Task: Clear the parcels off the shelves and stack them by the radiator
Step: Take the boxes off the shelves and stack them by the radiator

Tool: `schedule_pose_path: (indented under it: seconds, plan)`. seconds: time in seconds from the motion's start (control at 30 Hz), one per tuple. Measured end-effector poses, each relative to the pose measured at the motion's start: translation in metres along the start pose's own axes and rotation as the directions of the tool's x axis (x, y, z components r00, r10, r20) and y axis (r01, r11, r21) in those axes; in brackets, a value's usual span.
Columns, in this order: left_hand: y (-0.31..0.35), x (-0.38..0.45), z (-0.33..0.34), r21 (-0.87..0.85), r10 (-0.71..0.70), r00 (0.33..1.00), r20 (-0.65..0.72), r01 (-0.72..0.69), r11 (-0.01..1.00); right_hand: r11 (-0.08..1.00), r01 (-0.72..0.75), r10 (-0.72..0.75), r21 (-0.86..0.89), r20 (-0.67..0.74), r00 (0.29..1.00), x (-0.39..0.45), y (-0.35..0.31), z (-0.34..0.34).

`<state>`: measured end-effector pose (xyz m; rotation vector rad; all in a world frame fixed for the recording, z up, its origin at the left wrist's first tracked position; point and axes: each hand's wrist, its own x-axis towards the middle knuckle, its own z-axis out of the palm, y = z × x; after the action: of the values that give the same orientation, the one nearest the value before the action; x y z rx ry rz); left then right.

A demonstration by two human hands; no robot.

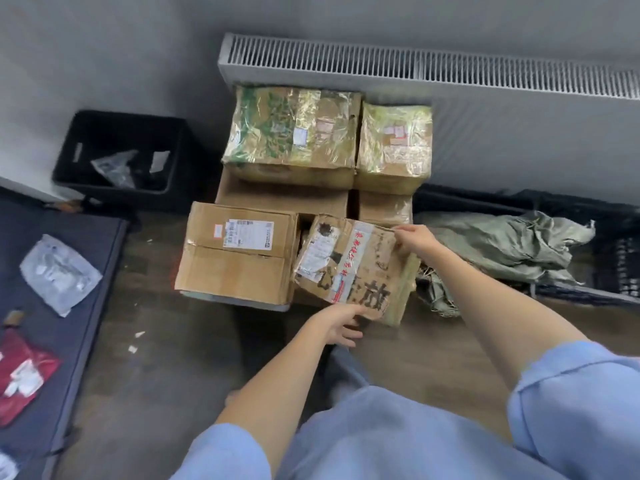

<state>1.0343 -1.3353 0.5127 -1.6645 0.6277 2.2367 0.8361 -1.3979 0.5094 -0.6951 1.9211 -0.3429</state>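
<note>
Both hands hold the worn box (356, 268) between them, the left hand (341, 322) gripping its near bottom edge and the right hand (417, 240) pinching, it seems, its far top corner, the box tilted beside a labelled carton (239, 251) before taller stacked parcels (291, 133) against the radiator (415, 67).

Grey wall (104, 46), dark wood floor (156, 358), navy mat (86, 244)

Dark wood floor (166, 368) carries the cardboard parcel stack (239, 251) against the radiator (415, 64), a black crate (117, 150) left of it, crumpled green sacking (502, 247) right, paper scraps (135, 341) near a dark mat (69, 237).
</note>
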Motion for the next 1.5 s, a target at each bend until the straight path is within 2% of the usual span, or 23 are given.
schedule_pose_path:
  seconds: [0.23,0.3,0.37,0.4,0.5,0.6,0.7,0.83,0.9,0.97,1.03,1.1,1.17,1.27,1.4,1.5]
  plan:
    - [0.010,0.052,0.017,0.106,0.018,0.998,-0.063,-0.011,0.994,0.993,0.115,-0.115,0.017,-0.003,0.993,0.059,-0.016,0.032]
    - [0.023,0.058,0.009,0.142,0.078,0.985,-0.152,-0.056,0.988,0.994,0.105,-0.105,0.003,0.018,0.994,0.059,-0.010,0.044]
    - [0.037,0.060,-0.010,0.265,0.151,0.959,-0.239,-0.085,0.961,0.996,0.082,-0.081,-0.036,0.027,0.996,0.052,0.003,0.058]
    - [0.042,0.057,-0.022,0.332,0.163,0.958,-0.237,-0.078,0.940,0.996,0.073,-0.071,-0.055,0.023,0.997,0.046,0.008,0.064]
    - [0.045,0.039,-0.054,0.506,0.065,0.989,-0.131,0.010,0.862,0.988,0.030,-0.037,-0.150,-0.045,0.998,0.028,0.021,0.077]
    - [0.034,0.013,-0.092,0.609,0.048,0.990,-0.136,0.045,0.792,0.955,0.045,-0.080,-0.294,-0.109,0.991,0.008,0.005,0.086]
    - [0.012,-0.021,-0.132,0.603,0.116,0.964,-0.237,0.053,0.796,0.909,0.123,-0.185,-0.398,-0.121,0.975,-0.016,-0.032,0.103]
    - [-0.031,-0.076,-0.190,0.493,0.165,0.932,-0.322,0.017,0.870,0.912,0.251,-0.277,-0.323,-0.036,0.960,-0.063,-0.099,0.152]
    - [-0.055,-0.114,-0.226,0.463,0.206,0.914,-0.348,-0.024,0.886,0.866,0.346,-0.352,-0.360,0.052,0.935,-0.091,-0.139,0.189]
    - [-0.079,-0.158,-0.270,0.411,0.266,0.860,-0.435,-0.073,0.909,0.759,0.466,-0.433,-0.456,0.182,0.883,-0.123,-0.187,0.231]
    - [-0.103,-0.210,-0.320,0.359,0.334,0.760,-0.557,-0.142,0.922,0.651,0.574,-0.505,-0.496,0.281,0.816,-0.159,-0.240,0.277]
    - [-0.130,-0.266,-0.365,0.374,0.400,0.651,-0.645,-0.188,0.908,0.569,0.671,-0.583,-0.476,0.342,0.737,-0.198,-0.288,0.322]
    - [-0.163,-0.317,-0.402,0.313,0.426,0.556,-0.714,-0.290,0.904,0.503,0.750,-0.652,-0.429,0.381,0.655,-0.237,-0.323,0.367]
    - [-0.221,-0.374,-0.440,0.207,0.406,0.428,-0.808,-0.439,0.874,0.443,0.818,-0.681,-0.368,0.456,0.573,-0.285,-0.337,0.435]
    - [-0.293,-0.399,-0.468,0.057,0.315,0.359,-0.878,-0.577,0.815,0.416,0.830,-0.544,-0.372,0.629,0.555,-0.312,-0.316,0.514]
    - [-0.323,-0.404,-0.489,0.022,0.296,0.297,-0.908,-0.671,0.741,0.378,0.853,-0.568,-0.360,0.638,0.520,-0.319,-0.338,0.553]
